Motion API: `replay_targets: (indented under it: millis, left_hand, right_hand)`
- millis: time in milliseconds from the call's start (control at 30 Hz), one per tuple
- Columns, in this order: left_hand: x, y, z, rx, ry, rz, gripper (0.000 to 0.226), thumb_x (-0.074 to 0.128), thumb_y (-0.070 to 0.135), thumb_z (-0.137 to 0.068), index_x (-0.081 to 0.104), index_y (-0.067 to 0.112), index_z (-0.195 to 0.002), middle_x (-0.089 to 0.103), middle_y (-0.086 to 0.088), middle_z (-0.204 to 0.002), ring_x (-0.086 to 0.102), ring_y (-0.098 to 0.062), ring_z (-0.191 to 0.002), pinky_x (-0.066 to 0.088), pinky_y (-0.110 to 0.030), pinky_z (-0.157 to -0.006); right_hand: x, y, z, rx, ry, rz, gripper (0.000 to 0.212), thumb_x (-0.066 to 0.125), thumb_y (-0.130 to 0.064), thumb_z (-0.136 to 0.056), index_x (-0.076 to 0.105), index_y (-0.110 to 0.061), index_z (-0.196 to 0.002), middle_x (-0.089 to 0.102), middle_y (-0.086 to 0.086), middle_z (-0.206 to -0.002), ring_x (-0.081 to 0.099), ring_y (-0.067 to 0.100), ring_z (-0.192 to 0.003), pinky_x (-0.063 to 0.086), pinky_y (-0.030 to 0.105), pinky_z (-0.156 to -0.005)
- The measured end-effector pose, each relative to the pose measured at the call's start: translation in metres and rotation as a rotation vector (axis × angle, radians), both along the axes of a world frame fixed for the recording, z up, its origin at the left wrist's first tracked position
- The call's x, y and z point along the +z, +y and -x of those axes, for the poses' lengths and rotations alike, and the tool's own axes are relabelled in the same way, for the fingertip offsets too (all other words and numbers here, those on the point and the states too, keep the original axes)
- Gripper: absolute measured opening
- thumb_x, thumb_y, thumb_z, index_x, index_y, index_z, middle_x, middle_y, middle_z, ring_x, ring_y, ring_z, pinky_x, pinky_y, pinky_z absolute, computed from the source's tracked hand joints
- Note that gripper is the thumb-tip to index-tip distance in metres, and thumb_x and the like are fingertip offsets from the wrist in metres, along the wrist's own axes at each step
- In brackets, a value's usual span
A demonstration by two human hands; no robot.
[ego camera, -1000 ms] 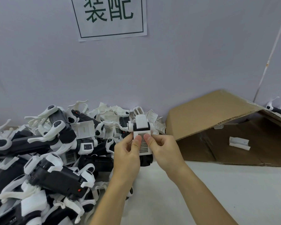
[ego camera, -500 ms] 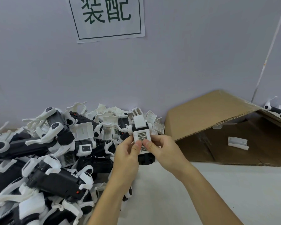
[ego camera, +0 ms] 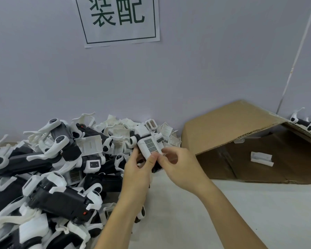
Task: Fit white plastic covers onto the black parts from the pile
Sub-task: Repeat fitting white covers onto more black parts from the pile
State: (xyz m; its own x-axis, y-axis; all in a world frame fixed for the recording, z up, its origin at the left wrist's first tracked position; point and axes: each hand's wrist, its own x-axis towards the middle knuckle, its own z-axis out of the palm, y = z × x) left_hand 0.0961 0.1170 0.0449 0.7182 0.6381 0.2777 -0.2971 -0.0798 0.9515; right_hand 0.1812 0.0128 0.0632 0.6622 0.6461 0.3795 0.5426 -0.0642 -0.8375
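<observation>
Only one view, from a camera worn on the head. Looks forward and down, very close over both hands near the middle. Pile of parts (ego camera: pixel 48 177) at 9 o'clock, cardboard box (ego camera: pixel 241 141) at 3 o'clock, paper sign (ego camera: pixel 118 20) on the wall at 12 o'clock.

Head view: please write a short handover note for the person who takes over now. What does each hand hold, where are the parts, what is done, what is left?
Left hand: grips the black part from below, thumb on the white cover.
Right hand: pinches the cover's lower edge.
The cover with its grille lies on the part, tilted left; whether it has clicked in I cannot tell.
Pile on the left holds many black and white parts.
Cardboard box on the right, one white piece inside.
Left: seat this cover, then continue with the pile.
</observation>
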Motion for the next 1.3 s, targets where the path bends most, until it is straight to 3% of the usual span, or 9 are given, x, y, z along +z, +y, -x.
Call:
replay_targets:
  millis: [100, 300, 433, 567, 700, 800, 900, 1067, 1300]
  left_hand:
    - [0.0, -0.001, -0.001, -0.119, -0.059, 0.164, 0.043, 0.064, 0.046, -0.09, 0.063, 0.026, -0.128, 0.073, -0.003, -0.117, 0.065, -0.023, -0.106, 0.049, -0.043, -0.093]
    - [0.006, -0.004, -0.001, -0.24, -0.121, 0.36, 0.039, 0.056, 0.045, -0.084, 0.07, 0.025, -0.114, 0.074, 0.002, -0.117, 0.069, -0.01, -0.109, 0.056, -0.017, -0.076]
    - [0.005, -0.001, 0.002, -0.009, -0.15, 0.171, 0.025, 0.045, 0.022, -0.103, 0.068, 0.023, -0.112, 0.074, 0.009, -0.113, 0.066, -0.001, -0.111, 0.056, -0.018, -0.086]
    - [0.003, 0.001, 0.004, 0.154, -0.111, 0.042, 0.03, 0.042, 0.011, -0.105, 0.069, 0.022, -0.109, 0.073, 0.011, -0.11, 0.064, 0.0, -0.109, 0.052, -0.025, -0.092]
    - [0.006, -0.002, 0.004, 0.171, -0.094, 0.033, 0.033, 0.042, 0.005, -0.103, 0.071, 0.019, -0.103, 0.072, 0.008, -0.108, 0.064, -0.011, -0.11, 0.051, -0.029, -0.092]
    - [0.005, -0.001, 0.003, 0.176, -0.077, 0.024, 0.032, 0.042, 0.003, -0.103, 0.071, 0.016, -0.105, 0.07, 0.001, -0.112, 0.063, -0.018, -0.111, 0.051, -0.033, -0.09]
    - [0.004, -0.001, 0.002, 0.173, -0.06, 0.017, 0.03, 0.042, 0.004, -0.103, 0.069, 0.016, -0.108, 0.07, 0.002, -0.112, 0.064, -0.016, -0.107, 0.052, -0.034, -0.088]
    - [-0.001, 0.001, 0.001, 0.165, -0.012, -0.07, 0.029, 0.044, 0.001, -0.101, 0.071, 0.011, -0.099, 0.073, 0.008, -0.092, 0.068, -0.011, -0.094, 0.053, -0.032, -0.08]
    - [-0.005, 0.0, -0.001, 0.155, 0.075, -0.189, 0.036, 0.044, -0.007, -0.098, 0.071, 0.014, -0.086, 0.072, -0.008, -0.078, 0.068, -0.014, -0.073, 0.055, -0.028, -0.07]
  right_hand:
    - [0.003, 0.0, 0.005, 0.058, -0.018, 0.103, 0.018, 0.057, -0.049, -0.093, 0.064, -0.036, -0.083, 0.069, -0.019, -0.079, 0.062, 0.0, -0.073, 0.048, 0.014, -0.062]
    - [-0.021, 0.01, 0.002, -0.087, -0.026, 0.166, 0.027, 0.063, -0.046, -0.091, 0.059, -0.021, -0.101, 0.067, -0.01, -0.094, 0.062, 0.005, -0.083, 0.044, 0.011, -0.062]
    - [-0.029, 0.015, -0.003, -0.158, 0.27, 0.04, 0.027, 0.063, -0.047, -0.087, 0.064, -0.021, -0.079, 0.063, -0.012, -0.068, 0.061, 0.006, -0.065, 0.051, 0.019, -0.059]
    - [-0.022, 0.012, -0.013, -0.108, 0.851, -0.057, 0.031, 0.06, -0.036, -0.094, 0.066, -0.006, -0.089, 0.058, 0.008, -0.084, 0.064, 0.021, -0.062, 0.059, 0.029, -0.061]
    - [0.024, -0.001, -0.04, 0.079, 1.046, -0.612, 0.022, 0.042, -0.009, -0.094, 0.058, -0.008, -0.11, 0.064, 0.011, -0.117, 0.06, 0.023, -0.07, 0.056, 0.032, -0.06]
    - [0.066, -0.029, -0.075, 0.057, 1.003, -0.959, 0.036, 0.043, -0.023, -0.102, 0.047, -0.007, -0.134, 0.047, 0.025, -0.132, 0.061, 0.038, -0.103, 0.053, 0.05, -0.095]
    - [0.07, -0.044, -0.081, 0.051, 0.979, -0.801, 0.071, 0.044, -0.05, -0.102, 0.03, 0.003, -0.147, 0.038, 0.033, -0.146, 0.054, 0.047, -0.122, 0.049, 0.051, -0.102]
    - [-0.002, -0.006, -0.035, -0.046, 0.787, -0.327, 0.014, 0.05, -0.015, -0.103, 0.06, -0.006, -0.104, 0.068, 0.014, -0.097, 0.07, 0.02, -0.07, 0.054, 0.023, -0.056]
    - [-0.08, 0.022, -0.005, -0.131, 0.242, 0.054, 0.026, 0.053, -0.006, -0.096, 0.073, -0.017, -0.109, 0.071, -0.002, -0.089, 0.068, 0.008, -0.075, 0.059, 0.029, -0.074]
